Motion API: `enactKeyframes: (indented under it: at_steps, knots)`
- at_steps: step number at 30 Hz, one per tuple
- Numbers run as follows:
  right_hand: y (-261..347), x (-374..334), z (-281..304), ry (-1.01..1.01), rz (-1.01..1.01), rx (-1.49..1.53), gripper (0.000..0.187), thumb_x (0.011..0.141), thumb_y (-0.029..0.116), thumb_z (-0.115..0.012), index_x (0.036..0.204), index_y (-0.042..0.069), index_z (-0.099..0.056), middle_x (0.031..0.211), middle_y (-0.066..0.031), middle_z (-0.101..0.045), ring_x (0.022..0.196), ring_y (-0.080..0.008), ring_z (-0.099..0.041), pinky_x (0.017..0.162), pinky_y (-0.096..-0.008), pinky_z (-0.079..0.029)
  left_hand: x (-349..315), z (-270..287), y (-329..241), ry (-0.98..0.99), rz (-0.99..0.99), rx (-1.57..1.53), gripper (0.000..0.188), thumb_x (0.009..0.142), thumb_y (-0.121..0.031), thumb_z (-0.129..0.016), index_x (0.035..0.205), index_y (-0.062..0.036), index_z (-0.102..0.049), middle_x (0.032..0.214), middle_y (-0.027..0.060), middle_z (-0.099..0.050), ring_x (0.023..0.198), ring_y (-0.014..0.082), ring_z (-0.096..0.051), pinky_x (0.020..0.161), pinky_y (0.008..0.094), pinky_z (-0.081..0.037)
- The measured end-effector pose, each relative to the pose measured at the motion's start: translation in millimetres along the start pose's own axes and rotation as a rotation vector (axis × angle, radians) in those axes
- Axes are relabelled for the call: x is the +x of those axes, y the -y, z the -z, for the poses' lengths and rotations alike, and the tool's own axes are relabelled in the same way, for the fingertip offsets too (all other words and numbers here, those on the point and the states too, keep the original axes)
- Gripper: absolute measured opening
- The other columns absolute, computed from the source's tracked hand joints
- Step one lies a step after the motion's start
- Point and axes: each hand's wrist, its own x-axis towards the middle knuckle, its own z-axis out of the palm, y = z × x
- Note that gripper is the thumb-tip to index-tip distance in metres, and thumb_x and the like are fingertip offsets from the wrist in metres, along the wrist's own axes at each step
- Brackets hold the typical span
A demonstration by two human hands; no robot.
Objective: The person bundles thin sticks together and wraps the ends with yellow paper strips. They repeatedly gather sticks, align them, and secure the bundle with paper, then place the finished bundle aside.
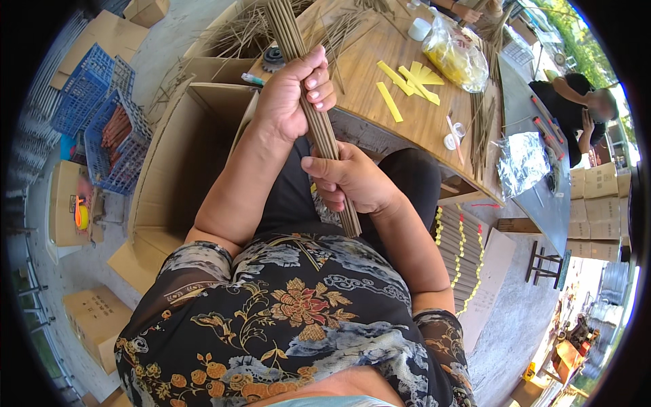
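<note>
A bundle of thin brown sticks (285, 30) slants across the middle, above my lap. My left hand (295, 95) is wrapped round its upper half, thumb on top. Lower down, near the bundle's bottom end, my right hand (354, 178) grips the same sticks with fingers curled and thumb across them. The stick ends are nearly even at the bottom; the top runs up over the table edge. Yellow paper strips (390, 102) lie on the wooden table (359, 88) beyond my hands.
A large open cardboard box (159, 163) stands left of my legs. Blue crates (85, 88) sit farther left. The table holds loose sticks (480, 129) and a clear bag with yellow contents (456, 57). Yellow-banded stick bundles (458, 251) lie at right. A person (576, 112) sits across.
</note>
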Motion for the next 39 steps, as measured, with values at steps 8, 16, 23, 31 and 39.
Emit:
enactKeyframes:
  at_steps: [8,16,23,31,39]
  knots:
    - [-1,0,1,-0.206,0.064,-0.281,0.025,0.082,0.019,-0.061,0.073,0.005,-0.042,0.052,-0.0002,-0.043,0.037,-0.0079,-0.041,0.032,-0.0227,-0.035,-11,-12,17,-0.154,0.05,0.143,0.021,0.085,-0.026,-0.058,0.077,-0.0087,-0.048,0.055,-0.0035,-0.043,0.047,0.0078,-0.042,0.045,0.021,-0.035]
    - [-2,2,11,-0.419,0.38,-0.67,0.033,0.076,0.026,-0.068,0.083,0.0,-0.051,0.065,-0.0054,-0.051,0.055,-0.0126,-0.051,0.053,-0.0254,-0.044,-11,-11,8,-0.251,-0.127,0.177,0.036,0.085,-0.032,-0.056,0.059,-0.0132,-0.04,0.052,-0.0037,-0.039,0.044,0.0074,-0.038,0.042,0.0218,-0.032]
    - [4,-2,9,-0.576,0.422,-0.918,0.023,0.074,0.02,-0.066,0.08,-0.001,-0.058,0.08,-0.0132,-0.056,0.072,-0.0244,-0.056,0.068,-0.032,-0.045,-13,-1,1,-0.223,-0.196,0.251,0.032,0.085,-0.032,-0.057,0.063,-0.0125,-0.043,0.053,-0.0035,-0.039,0.045,0.0076,-0.039,0.043,0.0221,-0.032]
    - [18,3,5,-0.516,0.407,-1.139,0.019,0.077,0.017,-0.061,0.076,-0.001,-0.057,0.077,-0.0168,-0.056,0.075,-0.0304,-0.055,0.068,-0.0367,-0.044,-9,10,-1,-0.296,-0.196,0.186,0.025,0.085,-0.029,-0.057,0.071,-0.0128,-0.046,0.054,-0.003,-0.041,0.048,0.0079,-0.041,0.045,0.0224,-0.034]
    - [16,-26,21,-0.385,0.362,-1.341,0.012,0.074,0.009,-0.061,0.07,0.0,-0.054,0.068,-0.0126,-0.053,0.061,-0.0261,-0.053,0.057,-0.0328,-0.044,9,60,-58,-0.313,-0.316,-0.045,0.029,0.086,-0.026,-0.056,0.064,-0.011,-0.044,0.055,-0.0021,-0.042,0.049,0.0082,-0.04,0.046,0.0215,-0.035]
